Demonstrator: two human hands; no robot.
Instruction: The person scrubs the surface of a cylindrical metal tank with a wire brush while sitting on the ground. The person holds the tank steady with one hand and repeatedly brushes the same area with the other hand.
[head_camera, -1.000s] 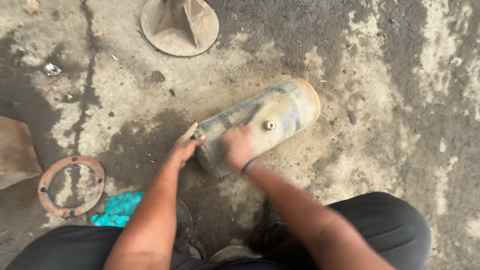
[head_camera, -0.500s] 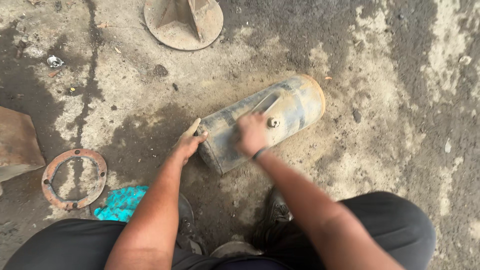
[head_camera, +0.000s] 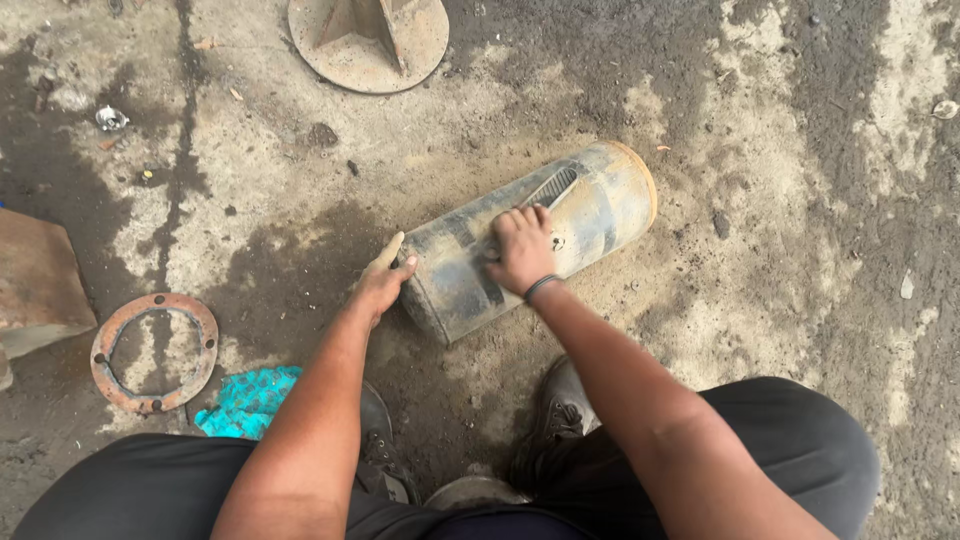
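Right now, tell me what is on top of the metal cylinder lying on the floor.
On the metal cylinder the right hand presses a wire brush against its side. The left hand steadies its near end. The brush handle and whatever lies beneath the palm are covered.

The metal cylinder (head_camera: 530, 240) lies tilted across the stained concrete floor (head_camera: 780, 300), blocking the centre. The left hand (head_camera: 383, 283) presses its near end; the right hand (head_camera: 520, 250) rests on top. Open floor extends to the right and beyond the far end. On the left, a rusty ring flange (head_camera: 153, 352), a blue rag (head_camera: 247, 400) and a rusty plate (head_camera: 35, 280) obstruct passage. A round metal base (head_camera: 368, 40) stands well beyond.
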